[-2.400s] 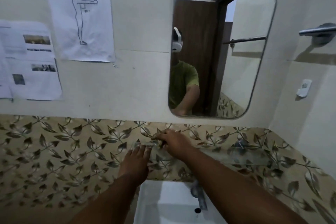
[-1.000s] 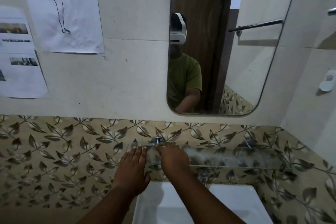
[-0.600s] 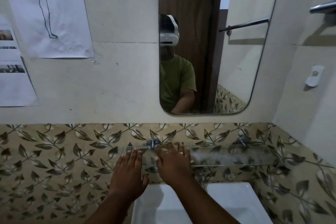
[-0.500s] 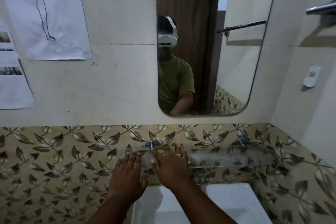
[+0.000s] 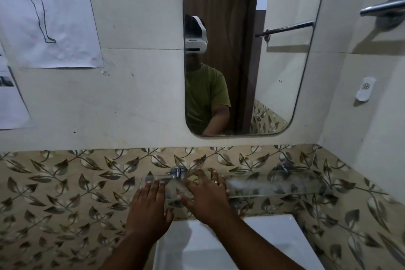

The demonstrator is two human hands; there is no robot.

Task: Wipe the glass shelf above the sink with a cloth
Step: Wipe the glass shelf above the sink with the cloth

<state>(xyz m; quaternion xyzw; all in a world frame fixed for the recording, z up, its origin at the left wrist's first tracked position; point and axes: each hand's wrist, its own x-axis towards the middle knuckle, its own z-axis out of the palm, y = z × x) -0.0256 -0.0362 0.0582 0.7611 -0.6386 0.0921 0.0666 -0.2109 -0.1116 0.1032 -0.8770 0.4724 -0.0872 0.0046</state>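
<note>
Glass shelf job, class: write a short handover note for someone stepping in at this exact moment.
Left hand: flat, open, fingers on the shelf's left end.
Right hand: spread flat on the glass shelf near its left bracket. No cloth can be seen in either hand.
The shelf is fixed to the leaf-patterned tiles, above the sink and below the mirror.
Done: cannot tell how much; a cloudy smear shows right of the right hand.
Left: wipe the middle and the right end.

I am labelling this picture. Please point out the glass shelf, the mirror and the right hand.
glass shelf (image 5: 274, 185): head view, bare cloudy top surface.
mirror (image 5: 285, 72): head view, right part of the glass.
right hand (image 5: 205, 196): head view, back of hand.
</note>
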